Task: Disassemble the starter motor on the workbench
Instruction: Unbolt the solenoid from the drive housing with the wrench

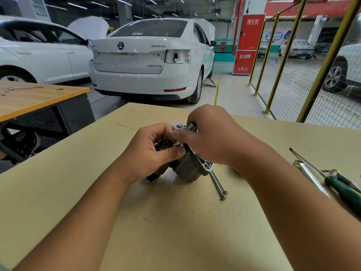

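Note:
The starter motor (188, 169), dark grey with a silver flange, stands tilted on the tan workbench (175, 222) at mid view. My left hand (148, 153) grips its left side, thumb laid across the front. My right hand (211, 137) comes over the top and holds the upper end, where a round silver part (178, 126) shows between the fingers. Much of the motor's upper body is hidden by both hands. Two long through bolts (218, 183) lie on the bench just right of the motor.
At the right edge of the bench lie a green-handled screwdriver (340, 187), a silver wrench (310, 177) and another tool. A second bench (33, 96) stands at the left. White cars are parked behind, and a yellow mesh fence runs along the right.

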